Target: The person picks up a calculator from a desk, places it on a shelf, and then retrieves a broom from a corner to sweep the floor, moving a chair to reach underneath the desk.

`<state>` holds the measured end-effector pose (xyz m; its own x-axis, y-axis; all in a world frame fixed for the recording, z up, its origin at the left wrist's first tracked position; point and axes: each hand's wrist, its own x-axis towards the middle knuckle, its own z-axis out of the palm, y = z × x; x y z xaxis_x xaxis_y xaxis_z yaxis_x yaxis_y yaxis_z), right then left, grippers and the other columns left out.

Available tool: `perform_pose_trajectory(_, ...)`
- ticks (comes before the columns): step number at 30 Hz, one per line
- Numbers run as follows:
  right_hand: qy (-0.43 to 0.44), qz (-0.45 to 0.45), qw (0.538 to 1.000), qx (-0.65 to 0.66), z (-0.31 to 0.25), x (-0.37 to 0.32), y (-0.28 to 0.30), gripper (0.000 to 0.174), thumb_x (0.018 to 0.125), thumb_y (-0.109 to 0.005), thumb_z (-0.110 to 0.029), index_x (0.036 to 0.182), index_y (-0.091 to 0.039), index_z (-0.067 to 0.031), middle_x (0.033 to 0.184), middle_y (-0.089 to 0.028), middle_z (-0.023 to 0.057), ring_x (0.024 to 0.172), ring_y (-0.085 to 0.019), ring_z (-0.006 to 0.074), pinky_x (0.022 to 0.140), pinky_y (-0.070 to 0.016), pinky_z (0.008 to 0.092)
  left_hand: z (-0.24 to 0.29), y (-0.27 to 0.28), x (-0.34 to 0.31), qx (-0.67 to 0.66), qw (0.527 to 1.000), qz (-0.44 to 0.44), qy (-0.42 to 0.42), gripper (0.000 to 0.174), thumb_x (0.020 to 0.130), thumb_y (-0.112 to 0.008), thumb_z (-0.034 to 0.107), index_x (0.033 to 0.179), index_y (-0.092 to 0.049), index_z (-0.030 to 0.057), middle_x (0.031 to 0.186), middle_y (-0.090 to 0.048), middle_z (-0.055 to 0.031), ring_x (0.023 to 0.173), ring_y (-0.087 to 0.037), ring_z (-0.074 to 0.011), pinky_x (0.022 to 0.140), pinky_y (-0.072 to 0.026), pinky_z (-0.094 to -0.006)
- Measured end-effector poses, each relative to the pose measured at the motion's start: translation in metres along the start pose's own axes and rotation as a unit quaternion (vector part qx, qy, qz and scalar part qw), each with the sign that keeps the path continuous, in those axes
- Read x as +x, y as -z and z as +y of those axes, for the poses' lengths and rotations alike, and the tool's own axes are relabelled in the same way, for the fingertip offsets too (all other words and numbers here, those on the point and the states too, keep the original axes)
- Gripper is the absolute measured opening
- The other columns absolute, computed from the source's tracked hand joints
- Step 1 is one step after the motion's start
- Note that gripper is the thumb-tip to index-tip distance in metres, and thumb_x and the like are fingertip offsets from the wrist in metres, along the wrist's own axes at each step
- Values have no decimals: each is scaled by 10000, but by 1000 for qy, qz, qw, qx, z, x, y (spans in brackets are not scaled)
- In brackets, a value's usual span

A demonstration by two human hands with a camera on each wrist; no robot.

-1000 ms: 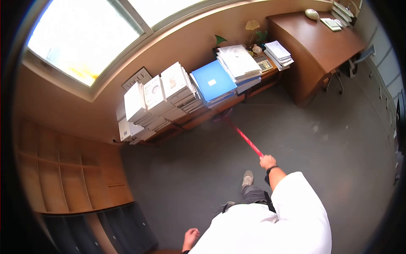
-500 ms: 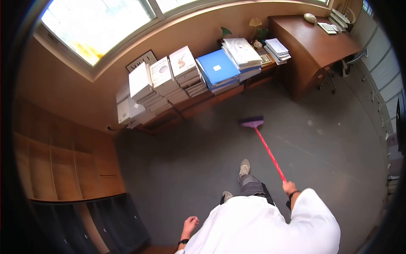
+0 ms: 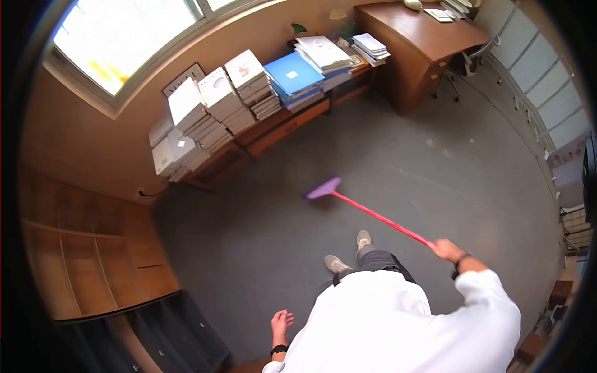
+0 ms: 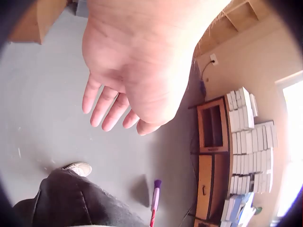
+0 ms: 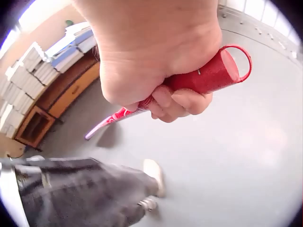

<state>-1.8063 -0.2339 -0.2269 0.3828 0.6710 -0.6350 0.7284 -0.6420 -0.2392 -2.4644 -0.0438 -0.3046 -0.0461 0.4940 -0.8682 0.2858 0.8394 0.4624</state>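
Purple broom head (image 3: 323, 188) has swung left, now on gray floor (image 3: 249, 248) ahead of shoes (image 3: 337, 264), apart from wooden cabinet (image 3: 289, 127). Right hand (image 3: 449, 250) has fingers curled round red handle (image 3: 382, 219), near its looped end (image 5: 248, 64). Handle slants. Left hand (image 3: 282, 321) hangs at side, fingers slightly spread. Book stacks (image 3: 217, 93), blue folder (image 3: 293, 73) sit on cabinet.

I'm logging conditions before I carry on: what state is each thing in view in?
Broom, tilted, head low at the floor
Right hand, gripping the broom's handle
Left hand, empty, open
Low cabinet's drawer, shut
Top blue folder, closed, lying flat
White books, closed, stacked
Dark cupboard doors, shut
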Motion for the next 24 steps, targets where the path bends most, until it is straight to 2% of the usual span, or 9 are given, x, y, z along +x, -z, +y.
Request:
perform_pose_trajectory(5,136,-25,989,44,-182,175,-41,538,970,-351,-437,849,-634,4,861,-647,256,835,-618,445,748,-479,538,-71,10,-38,-71,996,50,28,245,944,-547,221,1090,-578,26,977,-670,-146,815,-665,-222,684,-542,-332)
perform_pose_trajectory(6,242,-55,968,-48,-230,201,-49,448,962,-374,-371,905,-644,-18,902,-652,250,853,-633,419,762,-486,531,-89,11,-46,-46,998,35,2,239,939,-555,202,1082,-582,13,963,-673,-147,808,-666,-221,696,-544,-336)
perform_pose_trajectory(9,62,-98,993,9,-340,240,-103,349,901,-472,-292,1082,-657,-58,1091,-650,196,1028,-625,351,886,-497,455,-128,21,-75,-5,997,-26,-74,225,923,-576,158,1053,-597,-24,910,-680,-157,797,-667,-219,725,-545,-339)
perform_pose_trajectory(11,27,-108,994,-3,-364,221,-82,351,889,-497,-269,1121,-654,-58,1144,-646,159,1074,-619,317,920,-488,427,-193,33,-59,-5,999,32,39,225,917,-588,160,1037,-611,-29,884,-685,-160,805,-667,-214,728,-542,-323)
perform_pose_trajectory(14,-75,-81,993,43,-295,221,-99,374,903,-512,-325,1124,-656,-61,1136,-657,134,1081,-624,284,906,-497,393,-154,20,-102,7,999,48,18,239,929,-573,174,1080,-582,-11,925,-679,-153,792,-667,-231,698,-550,-336)
perform_pose_trajectory(17,-22,-93,995,-7,-165,162,-76,400,919,-512,-403,1074,-658,-64,1098,-662,146,1036,-632,309,871,-501,426,-108,-12,-132,74,996,56,7,231,944,-547,222,1096,-558,48,919,-671,-122,741,-658,-191,623,-540,-318)
perform_pose_trajectory(18,-15,-44,999,-7,-108,140,-90,382,923,-506,-399,1036,-628,-55,1049,-666,163,1007,-635,322,862,-497,437,-122,-12,-117,35,997,54,32,228,941,-551,229,1092,-561,60,900,-670,-111,729,-657,-190,611,-536,-314)
perform_pose_trajectory(20,-11,-14,1000,-8,6,74,-100,369,929,-473,-392,986,-585,-45,995,-659,192,966,-632,359,848,-486,477,-113,-36,-106,21,997,56,45,231,934,-561,242,1081,-569,64,904,-673,-105,724,-658,-189,606,-534,-321)
perform_pose_trajectory(24,-189,-26,981,-29,192,-103,-86,382,901,-496,-418,994,-581,-57,948,-659,215,919,-633,401,816,-493,508,-75,-127,-97,61,997,31,28,258,926,-585,261,1090,-596,62,941,-677,-97,790,-653,-170,659,-530,-315)
